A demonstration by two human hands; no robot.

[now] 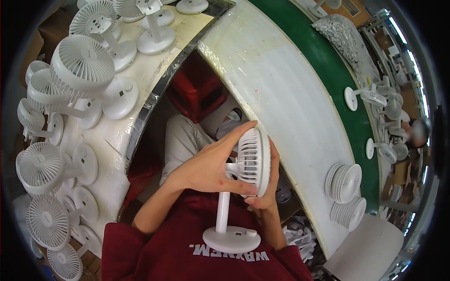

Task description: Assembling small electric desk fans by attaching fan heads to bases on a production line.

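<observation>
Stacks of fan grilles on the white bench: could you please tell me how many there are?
2. The upper stack lies on the white bench beside the green belt; the lower stack sits just nearer the person. Others may be hidden.

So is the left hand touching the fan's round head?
Touching. The head view shows the left hand with fingers wrapped across the back of the white fan head.

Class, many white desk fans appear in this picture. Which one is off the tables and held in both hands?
The fan in the middle, gripped at its head by the left hand and right hand; the other fans stand on the white table.
</observation>
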